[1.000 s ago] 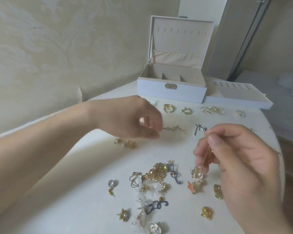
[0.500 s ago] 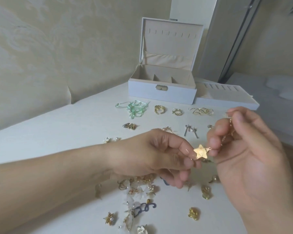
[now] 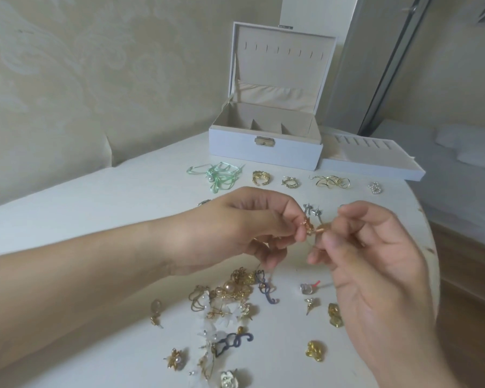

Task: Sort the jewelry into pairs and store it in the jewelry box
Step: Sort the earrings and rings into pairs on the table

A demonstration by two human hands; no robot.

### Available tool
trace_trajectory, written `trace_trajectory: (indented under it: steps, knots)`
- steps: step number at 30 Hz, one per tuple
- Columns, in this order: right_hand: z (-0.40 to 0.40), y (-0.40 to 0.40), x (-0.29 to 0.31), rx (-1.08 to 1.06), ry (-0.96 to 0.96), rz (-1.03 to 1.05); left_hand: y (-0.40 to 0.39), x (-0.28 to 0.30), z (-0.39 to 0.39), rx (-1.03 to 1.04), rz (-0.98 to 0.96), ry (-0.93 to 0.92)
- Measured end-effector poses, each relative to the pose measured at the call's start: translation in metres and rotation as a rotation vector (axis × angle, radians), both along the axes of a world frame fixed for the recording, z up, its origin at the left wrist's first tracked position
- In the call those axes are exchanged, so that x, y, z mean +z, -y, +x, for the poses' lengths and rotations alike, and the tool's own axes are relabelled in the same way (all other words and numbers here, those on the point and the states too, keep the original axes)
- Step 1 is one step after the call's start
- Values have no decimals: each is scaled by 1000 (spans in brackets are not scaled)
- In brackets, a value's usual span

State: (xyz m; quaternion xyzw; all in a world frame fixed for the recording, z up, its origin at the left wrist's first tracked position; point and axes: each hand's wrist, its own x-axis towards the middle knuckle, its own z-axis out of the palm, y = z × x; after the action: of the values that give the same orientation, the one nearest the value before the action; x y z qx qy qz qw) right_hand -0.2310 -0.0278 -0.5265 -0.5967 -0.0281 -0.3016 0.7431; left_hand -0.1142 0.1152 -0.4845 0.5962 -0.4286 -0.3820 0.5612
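Fingers of both hands pinched on small gold earrings, held up over the table.

Left hand and right hand meet fingertip to fingertip, each gripping a gold bit; too blurry to tell the shape. Loose jewelry pile sits right below, a few sorted pairs lined up near the open box at the back.

Soft, dim, even light; faint shadows under the jewelry, slight overall blur, wide-angle bending at edges.
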Motion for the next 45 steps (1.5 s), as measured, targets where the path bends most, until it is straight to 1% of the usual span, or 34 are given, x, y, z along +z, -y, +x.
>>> trace_trajectory:
  steps: [3, 7, 10, 13, 16, 19, 23, 25, 30, 34, 39, 42, 45]
  knots:
    - [-1, -4, -2, 19, -79, -104, 1, 0, 1, 15, -29, -5]
    - [-1, -8, -1, -116, -120, -177, 1, 1, 1, 7, -35, -7]
    - [-1, -6, -3, -163, -92, -147, 1, 0, 2, 0, -15, -12]
    - [-1, -5, -4, -141, -58, -144, 1, -1, 4, 22, 6, 5]
    - [0, -5, -3, -120, 0, -75, 1, -2, 8, 35, 28, 36]
    - [0, -7, -1, -132, 73, -53, 1, -2, 9, 49, 42, 66]
    - [0, -7, 0, -129, 69, -18, 2, -4, 10, 73, 67, 113]
    - [-1, -6, -2, -108, 78, -34, 3, -4, 9, 64, 75, 123]
    - [0, -6, -5, -155, 99, -140, 2, -5, 7, 4, 71, 119]
    - [0, -6, -3, -203, 128, -154, 3, -5, 6, 8, 39, 95]
    - [-2, -7, -2, -250, 163, -177, 4, -8, 8, 79, -81, 41]
    - [-2, -6, -2, -257, 182, -137, 4, -10, 11, 102, -129, 25]
    - [-3, -5, -1, -243, 202, -99, 3, -11, 14, 102, -155, -34]
